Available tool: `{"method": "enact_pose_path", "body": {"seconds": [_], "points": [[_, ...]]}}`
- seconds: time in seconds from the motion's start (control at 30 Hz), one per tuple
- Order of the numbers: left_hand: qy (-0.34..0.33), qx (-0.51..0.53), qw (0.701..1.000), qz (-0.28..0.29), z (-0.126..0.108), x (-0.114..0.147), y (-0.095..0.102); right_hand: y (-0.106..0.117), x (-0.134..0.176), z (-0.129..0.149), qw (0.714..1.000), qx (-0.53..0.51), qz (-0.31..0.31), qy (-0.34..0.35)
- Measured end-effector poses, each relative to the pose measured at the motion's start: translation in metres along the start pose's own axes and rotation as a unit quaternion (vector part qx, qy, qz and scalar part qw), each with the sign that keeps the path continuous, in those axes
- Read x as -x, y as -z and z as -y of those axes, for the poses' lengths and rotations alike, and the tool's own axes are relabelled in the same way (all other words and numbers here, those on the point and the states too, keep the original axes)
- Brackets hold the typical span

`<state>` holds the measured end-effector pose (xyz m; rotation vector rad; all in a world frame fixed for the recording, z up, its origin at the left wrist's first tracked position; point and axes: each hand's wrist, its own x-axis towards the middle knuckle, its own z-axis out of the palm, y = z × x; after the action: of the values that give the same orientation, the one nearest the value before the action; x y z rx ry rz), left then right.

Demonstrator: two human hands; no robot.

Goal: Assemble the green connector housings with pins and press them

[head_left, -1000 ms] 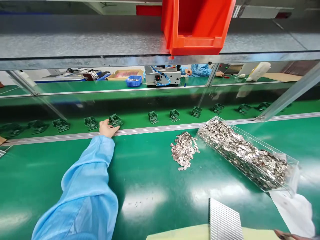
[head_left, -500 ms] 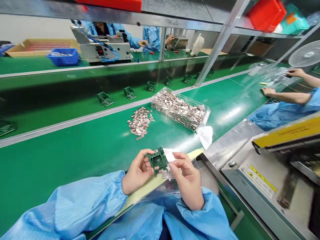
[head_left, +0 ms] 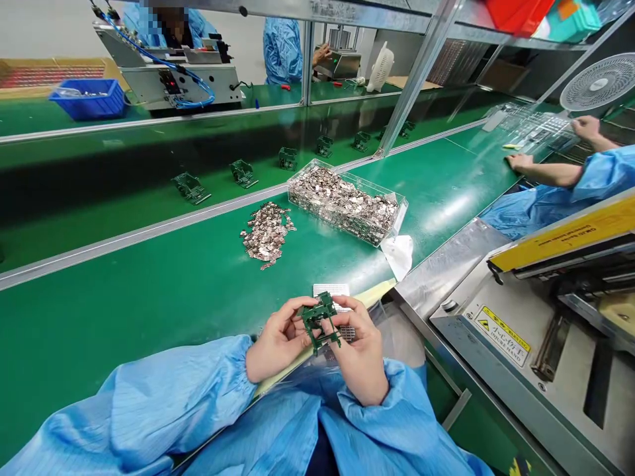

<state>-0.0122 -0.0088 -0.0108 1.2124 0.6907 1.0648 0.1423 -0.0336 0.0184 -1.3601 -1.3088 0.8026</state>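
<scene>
Between my hands is a dark green plastic frame [head_left: 317, 317] with an open middle and thin legs, held above the near edge of the green bench. My left hand [head_left: 280, 340] grips its left side between thumb and fingers. On the other side, my right hand [head_left: 361, 350] has its fingers and thumb closed on the frame's right edge; whether a small part sits under those fingertips is hidden. Behind the frame lies a white ribbed piece [head_left: 331, 289], partly covered. Farther off, a loose pile of small metal pieces [head_left: 268, 235] rests on the bench.
A clear box [head_left: 347, 201] full of small metal pieces stands beyond the pile, with white paper [head_left: 398, 256] at its corner. Several green frames [head_left: 243, 173] stand along the belt behind. A machine with a yellow panel [head_left: 570, 235] is at right. A co-worker's hands [head_left: 520, 162] are far right.
The frame has been turned and tilted in my hands. My right hand has moved in from its edge to grip it. The camera view has shifted slightly.
</scene>
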Motion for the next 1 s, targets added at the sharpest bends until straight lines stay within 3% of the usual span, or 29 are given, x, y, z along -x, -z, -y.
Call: {"method": "enact_pose_path", "body": {"seconds": [0.23,0.4,0.67,1.0], "points": [[-0.013,-0.053,0.998,-0.032,0.000,0.001,-0.002,-0.006,0.004,-0.004,1.000,0.012,-0.021,-0.001],[0.019,-0.063,0.996,-0.063,0.000,0.004,-0.002,-0.005,0.004,-0.005,0.999,-0.031,0.020,-0.039],[0.024,-0.091,0.993,-0.070,-0.006,0.006,-0.004,-0.008,0.001,-0.005,0.977,-0.159,0.019,-0.143],[0.033,-0.122,0.989,-0.077,-0.006,0.012,-0.010,-0.003,0.008,-0.006,0.967,-0.204,0.021,-0.151]]}}
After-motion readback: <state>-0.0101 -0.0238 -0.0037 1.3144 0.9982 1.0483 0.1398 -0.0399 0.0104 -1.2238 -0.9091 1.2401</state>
